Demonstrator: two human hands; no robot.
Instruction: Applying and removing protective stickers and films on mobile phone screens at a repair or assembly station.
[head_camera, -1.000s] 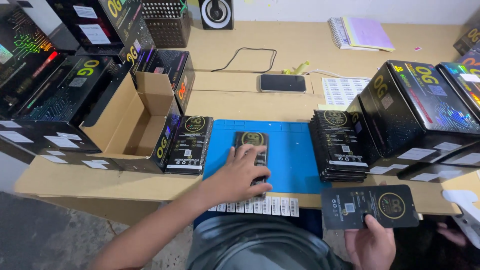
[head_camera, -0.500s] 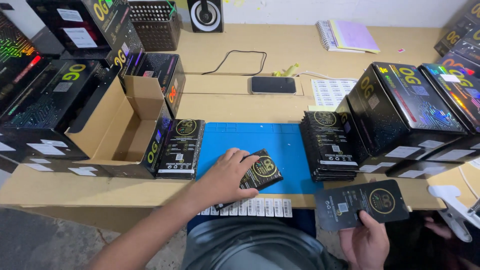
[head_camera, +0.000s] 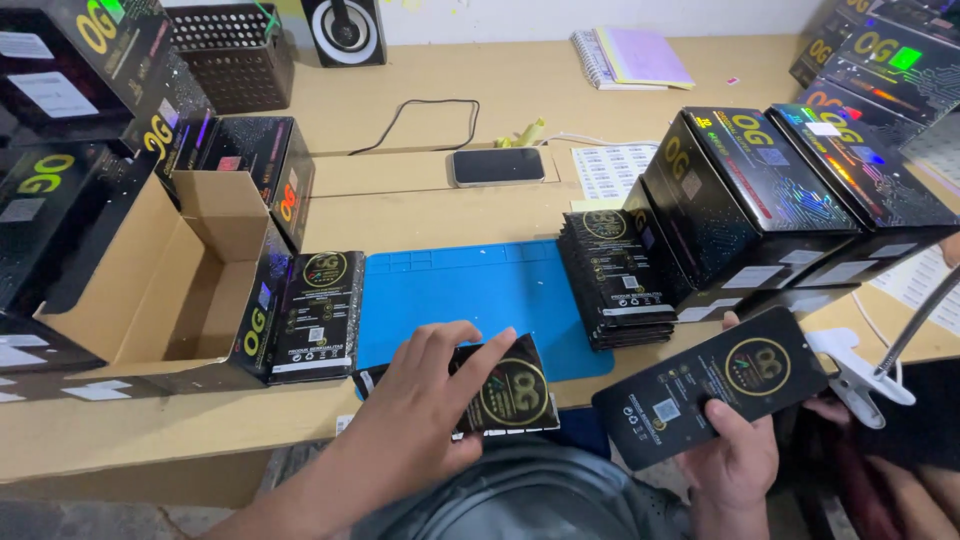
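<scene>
Mat (head_camera: 470, 290) between open carton (head_camera: 150, 290) left and packet stack (head_camera: 615, 275) right.

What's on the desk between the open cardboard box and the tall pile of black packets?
In the head view, one black packet beside the box, then the blue mat up to the pile.
</scene>
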